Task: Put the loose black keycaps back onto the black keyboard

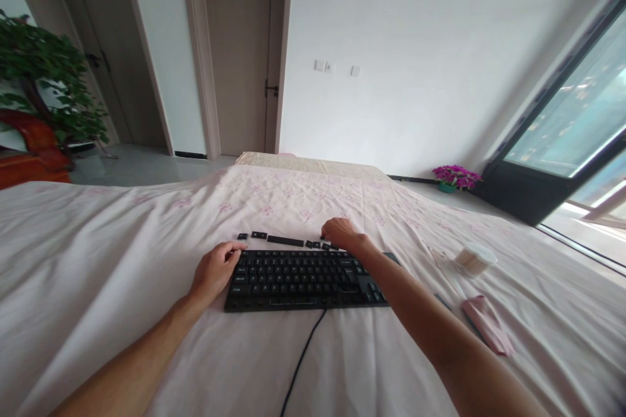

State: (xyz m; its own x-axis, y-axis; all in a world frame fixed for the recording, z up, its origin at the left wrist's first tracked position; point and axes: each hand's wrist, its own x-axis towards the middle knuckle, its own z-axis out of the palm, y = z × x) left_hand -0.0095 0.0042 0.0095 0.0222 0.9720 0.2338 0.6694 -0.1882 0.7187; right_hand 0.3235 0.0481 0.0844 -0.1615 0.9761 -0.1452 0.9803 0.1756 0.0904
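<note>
A black keyboard [293, 277] lies on the pale bedspread, with its front row of keys off. Beyond its far edge is a line of loose black keycaps [259, 234], among them a long space bar [285, 241]. My left hand [215, 268] is closed at the keyboard's far left corner, thumb and fingers against its edge. Past the far edge, on the right, my right hand [341, 234] pinches a small black keycap [323, 236], mostly hidden by the fingers. My right forearm covers part of the keyboard's right end.
A black cable [304, 359] runs from the keyboard toward me. To the right lie a round container of cotton swabs [475, 259] and a pink cloth-like item [488, 326] over a dark flat edge. Wrinkled bedspread [147, 234] surrounds the keyboard.
</note>
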